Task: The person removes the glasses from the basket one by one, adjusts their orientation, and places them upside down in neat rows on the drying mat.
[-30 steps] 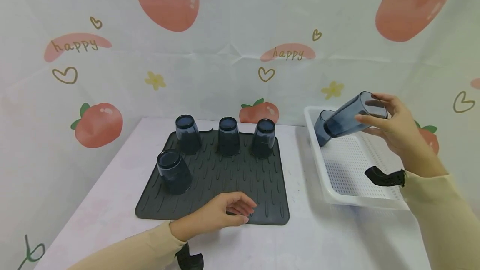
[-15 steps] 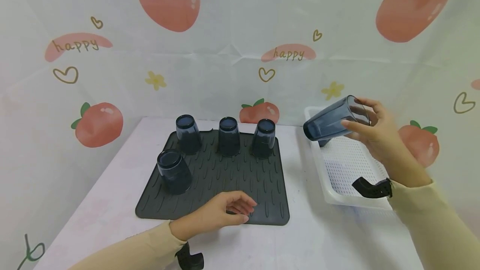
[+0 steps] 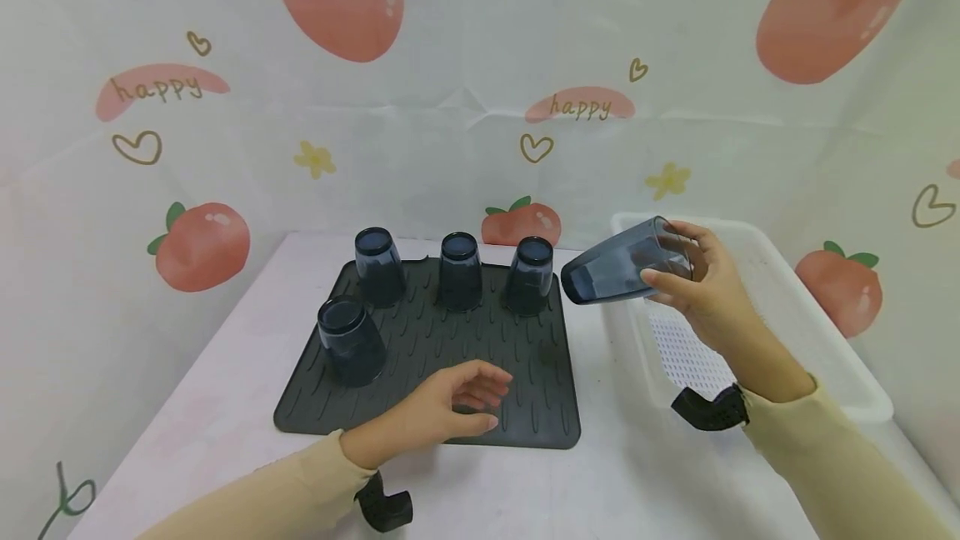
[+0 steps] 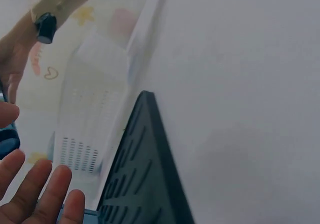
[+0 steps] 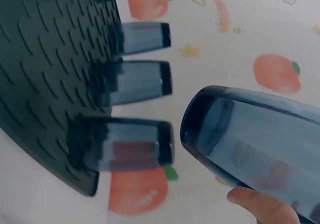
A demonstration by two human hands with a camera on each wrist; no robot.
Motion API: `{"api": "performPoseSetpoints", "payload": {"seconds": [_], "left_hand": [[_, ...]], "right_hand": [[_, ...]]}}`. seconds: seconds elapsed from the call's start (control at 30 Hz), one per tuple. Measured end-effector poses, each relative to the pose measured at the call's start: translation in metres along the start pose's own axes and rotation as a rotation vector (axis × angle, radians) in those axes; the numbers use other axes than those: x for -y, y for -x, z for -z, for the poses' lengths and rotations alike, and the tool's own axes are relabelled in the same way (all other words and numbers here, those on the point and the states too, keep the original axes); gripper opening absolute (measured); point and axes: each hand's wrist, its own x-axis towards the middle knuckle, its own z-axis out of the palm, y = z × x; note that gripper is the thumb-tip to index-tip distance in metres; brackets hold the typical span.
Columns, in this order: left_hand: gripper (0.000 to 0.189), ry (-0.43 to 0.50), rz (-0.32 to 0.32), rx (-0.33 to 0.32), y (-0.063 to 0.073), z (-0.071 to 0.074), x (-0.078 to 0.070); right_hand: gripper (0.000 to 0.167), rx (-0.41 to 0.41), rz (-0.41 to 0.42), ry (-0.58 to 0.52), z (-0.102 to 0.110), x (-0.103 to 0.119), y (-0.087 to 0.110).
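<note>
My right hand (image 3: 708, 298) grips a blue tinted drinking glass (image 3: 618, 265) near its open rim. The glass is tilted almost level, its dark base pointing left, in the air between the black drying mat (image 3: 517, 373) and the white basket (image 3: 817, 307). On the mat, upside-down glasses stand: a back row with a left one (image 3: 378, 273), a middle one (image 3: 459, 277) and a right one (image 3: 528, 280), plus one at the front left (image 3: 351, 344). Over the mat's front edge my left hand (image 3: 446, 407) hovers, fingers loosely bent, holding nothing.
The basket stands at the right of the white table (image 3: 585, 482), its inside partly hidden by the right hand and the glass. A printed cloth (image 3: 420, 132) hangs right behind the table.
My right hand has carried the glass left and slightly down, from over the basket toward the mat's back right corner. The left hand has barely moved. The glass in the basket is now hidden.
</note>
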Motion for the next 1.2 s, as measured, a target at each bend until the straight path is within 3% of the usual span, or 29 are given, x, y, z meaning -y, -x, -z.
{"api": "performPoseSetpoints", "payload": {"seconds": [0.3, 0.63, 0.9, 1.2], "left_hand": [[0.082, 0.025, -0.129, -0.117, -0.012, 0.013, -0.013], [0.088, 0.047, -0.248, -0.187, -0.036, 0.016, -0.029], [0.082, 0.118, -0.275, -0.182, -0.049, 0.015, -0.038], [0.076, 0.382, -0.293, -0.104, -0.051, 0.01, -0.039]], "right_hand": [[0.057, 0.022, -0.017, 0.052, -0.019, -0.015, 0.011], [0.058, 0.031, -0.009, 0.05, -0.043, -0.032, 0.024], [0.061, 0.058, 0.017, -0.039, -0.057, -0.047, 0.035], [0.059, 0.106, 0.046, -0.185, -0.062, -0.056, 0.04]]}}
